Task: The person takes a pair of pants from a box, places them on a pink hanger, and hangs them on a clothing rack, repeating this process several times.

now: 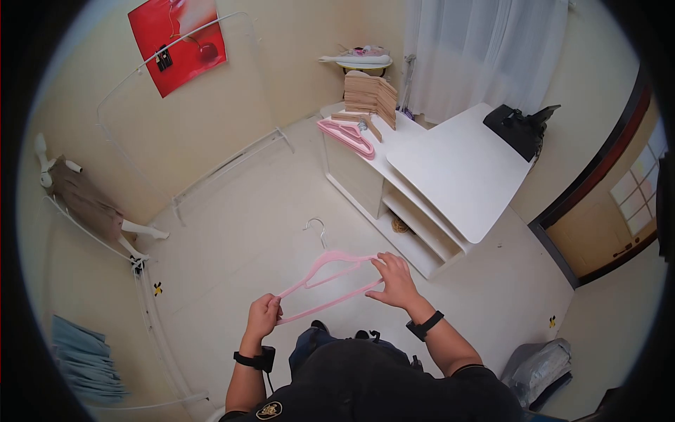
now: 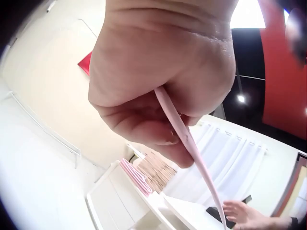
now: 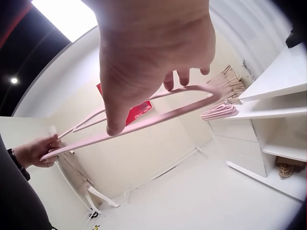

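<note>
A pink clothes hanger [image 1: 330,304] with a metal hook [image 1: 316,224] is held out in front of the body, its hook pointing away. My left hand [image 1: 263,316] grips its left end; in the left wrist view the hanger [image 2: 200,167] runs out from between thumb and curled fingers. At the right end, my right hand [image 1: 395,281] holds it between thumb and fingers. From the right wrist, the thumb [image 3: 115,122] lies against the lower bar and the fingertips meet the upper arm of the hanger. No garment hangs on it.
A white counter [image 1: 450,169] carries more pink hangers [image 1: 346,138], a stack of wooden hangers [image 1: 371,95] and a black bag [image 1: 517,130]. An empty clothes rack [image 1: 281,137] stands by the wall. At left are a dressed mannequin [image 1: 84,200] and a blue pleated garment [image 1: 88,359].
</note>
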Motion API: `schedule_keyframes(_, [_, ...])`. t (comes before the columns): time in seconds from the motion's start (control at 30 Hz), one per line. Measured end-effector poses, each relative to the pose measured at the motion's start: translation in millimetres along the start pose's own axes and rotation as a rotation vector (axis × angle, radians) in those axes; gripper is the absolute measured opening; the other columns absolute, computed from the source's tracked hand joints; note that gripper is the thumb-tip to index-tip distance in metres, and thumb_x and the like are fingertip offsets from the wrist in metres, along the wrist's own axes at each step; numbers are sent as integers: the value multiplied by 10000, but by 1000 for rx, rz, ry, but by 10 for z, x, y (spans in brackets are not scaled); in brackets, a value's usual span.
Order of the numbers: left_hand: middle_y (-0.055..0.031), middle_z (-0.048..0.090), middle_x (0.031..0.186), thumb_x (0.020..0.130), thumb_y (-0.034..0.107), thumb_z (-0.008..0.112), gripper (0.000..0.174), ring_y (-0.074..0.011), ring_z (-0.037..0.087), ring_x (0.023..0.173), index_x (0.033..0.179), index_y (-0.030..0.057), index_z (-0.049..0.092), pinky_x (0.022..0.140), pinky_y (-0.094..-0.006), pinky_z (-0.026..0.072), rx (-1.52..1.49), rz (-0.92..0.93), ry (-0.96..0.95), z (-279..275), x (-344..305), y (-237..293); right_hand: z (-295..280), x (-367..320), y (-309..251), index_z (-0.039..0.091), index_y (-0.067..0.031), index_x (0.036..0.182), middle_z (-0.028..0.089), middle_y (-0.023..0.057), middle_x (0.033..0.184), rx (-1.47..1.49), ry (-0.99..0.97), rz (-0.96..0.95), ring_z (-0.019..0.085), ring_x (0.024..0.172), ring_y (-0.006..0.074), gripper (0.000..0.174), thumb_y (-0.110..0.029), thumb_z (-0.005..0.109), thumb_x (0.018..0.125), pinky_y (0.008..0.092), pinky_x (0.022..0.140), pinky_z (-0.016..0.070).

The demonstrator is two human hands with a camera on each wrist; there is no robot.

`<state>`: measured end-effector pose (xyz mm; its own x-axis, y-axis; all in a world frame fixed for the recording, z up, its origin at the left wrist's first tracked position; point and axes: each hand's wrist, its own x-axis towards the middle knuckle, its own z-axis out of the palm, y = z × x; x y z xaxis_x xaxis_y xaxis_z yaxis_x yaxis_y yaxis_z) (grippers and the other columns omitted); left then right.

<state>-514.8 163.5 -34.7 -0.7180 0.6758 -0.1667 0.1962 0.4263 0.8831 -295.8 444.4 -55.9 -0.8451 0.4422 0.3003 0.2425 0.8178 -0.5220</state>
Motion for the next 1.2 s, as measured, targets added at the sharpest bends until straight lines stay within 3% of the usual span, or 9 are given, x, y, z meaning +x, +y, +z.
schedule_keyframes(0.2, [-15,536,575,941,197,485,303,-101,506,476,688,35,524,450,-258,416,-154,-128,-166,-364,779,-202,174,415,181,436,-63,1297,454,158,1283,-192,-134,8,385,1232,334,809,-343,775,618,519,1019,277])
schedule_keyframes(0.4, [-40,550,575,890,250,567,258,-136,547,508,755,31,579,487,-283,442,-78,-105,-170,-647,1897,-408,591,1243,308,459,-33,1261,513,162,1060,-119,-238,110,487,1019,334,758,-231,756,592,430,910,397])
schedule_keyframes(0.47, [-84,594,656,833,247,628,222,-220,562,506,861,28,613,520,-322,466,295,171,-40,-753,2241,-364,674,1565,319,471,-23,1237,513,153,992,-143,-228,123,496,936,332,740,-199,759,578,394,845,431])
schedule_keyframes(0.53, [-112,610,843,737,264,713,358,-288,590,657,987,29,609,606,-358,482,229,143,19,-806,2455,-192,710,1837,323,472,-19,1232,514,155,997,-134,-247,153,494,943,334,744,-194,765,571,395,846,432])
schedule_keyframes(0.57, [-112,610,843,737,264,713,358,-288,590,657,987,29,609,606,-358,482,223,120,3,-864,2572,-145,740,1992,329,474,-14,1227,514,158,1003,-125,-204,165,492,950,337,748,-189,771,563,396,848,433])
schedule_keyframes(0.63, [-116,561,950,643,284,776,552,-292,570,813,1093,34,575,684,-376,479,464,501,47,-955,2863,-55,777,2243,378,475,-11,1223,514,160,1003,-135,-212,181,492,952,339,750,-187,775,558,399,848,432])
schedule_keyframes(0.73, [-125,519,963,553,254,825,674,-299,539,876,1132,45,550,735,-391,468,546,398,-125,-1061,3202,43,813,2488,444,479,-9,1219,515,165,1000,-148,-204,209,490,959,341,752,-193,779,555,400,853,430])
schedule_keyframes(0.97, [-115,520,907,548,203,817,617,-295,546,844,1088,35,570,707,-375,480,596,393,-130,-858,4090,9,941,2981,885,453,-6,1258,518,181,1041,-77,-209,277,493,999,354,786,-217,779,574,397,877,428])
schedule_keyframes(1.2, [-113,538,943,563,172,800,568,-302,553,875,1062,39,564,717,-382,485,602,459,-186,-461,5319,447,841,3517,1770,457,-3,1245,517,186,1116,100,-241,449,506,1076,350,766,-219,775,582,377,920,432])
